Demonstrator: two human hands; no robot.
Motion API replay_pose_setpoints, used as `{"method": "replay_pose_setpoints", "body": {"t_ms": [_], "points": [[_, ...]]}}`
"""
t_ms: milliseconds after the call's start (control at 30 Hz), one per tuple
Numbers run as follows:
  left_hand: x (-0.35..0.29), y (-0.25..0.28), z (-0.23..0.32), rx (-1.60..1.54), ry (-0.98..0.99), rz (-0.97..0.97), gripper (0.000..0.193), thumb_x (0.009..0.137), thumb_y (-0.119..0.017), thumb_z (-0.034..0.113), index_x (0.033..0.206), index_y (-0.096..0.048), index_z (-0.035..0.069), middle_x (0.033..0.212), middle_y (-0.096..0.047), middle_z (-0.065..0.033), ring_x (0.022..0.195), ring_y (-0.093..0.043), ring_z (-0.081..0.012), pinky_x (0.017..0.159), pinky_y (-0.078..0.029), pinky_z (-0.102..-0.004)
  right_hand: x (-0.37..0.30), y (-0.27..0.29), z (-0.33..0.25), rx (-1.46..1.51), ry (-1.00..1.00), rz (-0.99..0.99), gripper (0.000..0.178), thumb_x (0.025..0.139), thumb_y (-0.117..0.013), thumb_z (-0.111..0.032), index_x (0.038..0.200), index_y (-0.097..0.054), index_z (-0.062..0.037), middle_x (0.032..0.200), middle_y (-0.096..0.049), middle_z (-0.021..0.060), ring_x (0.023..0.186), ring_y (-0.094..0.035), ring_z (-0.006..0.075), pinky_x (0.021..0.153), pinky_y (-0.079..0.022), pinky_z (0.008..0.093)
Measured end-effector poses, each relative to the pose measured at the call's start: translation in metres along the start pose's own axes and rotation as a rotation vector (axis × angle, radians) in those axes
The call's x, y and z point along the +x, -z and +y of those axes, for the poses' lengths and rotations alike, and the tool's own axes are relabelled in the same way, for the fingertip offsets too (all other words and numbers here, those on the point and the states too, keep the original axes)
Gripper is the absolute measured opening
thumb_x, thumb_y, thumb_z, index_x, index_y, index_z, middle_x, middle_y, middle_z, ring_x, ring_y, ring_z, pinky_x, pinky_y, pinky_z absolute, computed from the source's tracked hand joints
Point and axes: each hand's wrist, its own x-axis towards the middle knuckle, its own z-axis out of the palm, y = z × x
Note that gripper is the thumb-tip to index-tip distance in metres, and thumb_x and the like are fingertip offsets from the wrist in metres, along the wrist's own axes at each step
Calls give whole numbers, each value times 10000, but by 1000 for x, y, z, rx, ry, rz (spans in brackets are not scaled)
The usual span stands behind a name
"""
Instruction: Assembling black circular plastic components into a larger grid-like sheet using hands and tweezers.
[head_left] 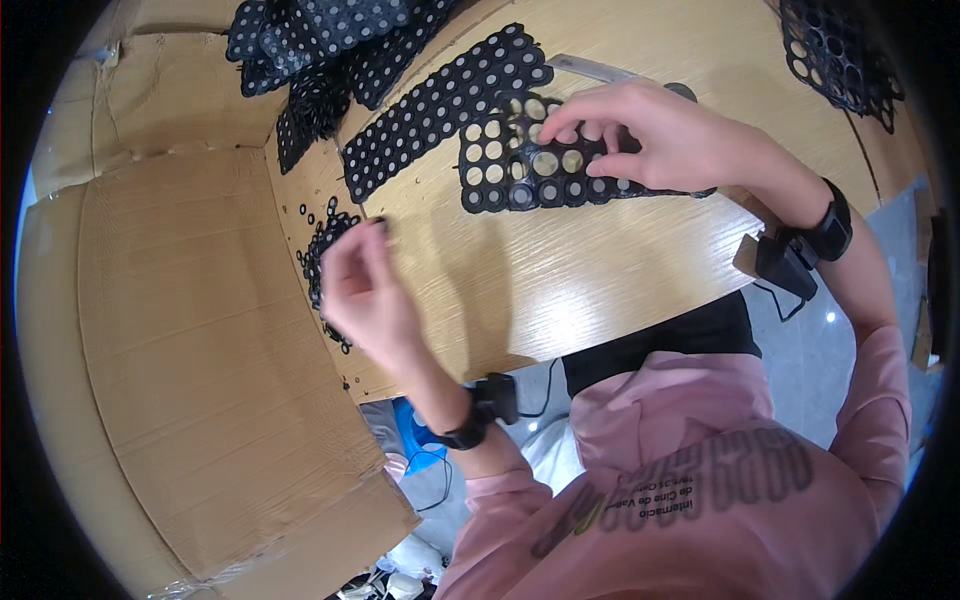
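Observation:
A black rubber sheet of joined rings lies on the table, with several of its round holes punched through and grey discs in its near row. Over this sheet is my right hand, thumb and fingers curved but apart; whether the fingertips touch it I cannot tell. My left hand, smeared by motion, is raised by the table's left edge. It pinches a small black piece at its fingertips. Below and beside that hand, a heap of small black rings is partly hidden.
Another black sheet with grey discs lies farther back. More sheets are piled at the far left. A punched-out sheet rests at the far right. A flat metal strip lies behind my right hand. Cardboard walls the left side.

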Motion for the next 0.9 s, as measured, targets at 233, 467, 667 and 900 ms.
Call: {"method": "replay_pose_setpoints", "body": {"t_ms": [233,467,667,900], "points": [[52,78,-78,680,129,196,129,807,-731,93,891,-714,-4,805,-715,-115,694,-672,-171,656,-532,-295,-1,-1,-3,-162,39,-22,482,795,-685,3,1254,-551,-58,1119,-624,149,960,-614,277,852,-502,385],[17,20,-16,450,-201,206,93,853,-663,79,915,-689,15,847,-688,-87,701,-621,-170,611,-485,-282,-1,-4,1,-131,91,22,541,774,-685,37,1279,-539,-87,1144,-610,147,852,-628,270,725,-512,380],[-47,-65,75,-11,-226,-424,168,850,-658,27,1014,-626,7,883,-670,-101,565,-589,-158,497,-450,-269,0,5,-12,-51,-51,-81,522,787,-678,3,1282,-530,-70,1073,-612,152,846,-612,277,807,-493,402],[-51,-89,69,94,-220,-449,205,884,-629,33,1083,-616,-12,866,-686,-129,532,-575,-97,481,-432,-249,1,0,-7,-37,53,-21,545,773,-662,2,1297,-524,-54,1032,-653,147,727,-605,245,680,-515,364]]}}
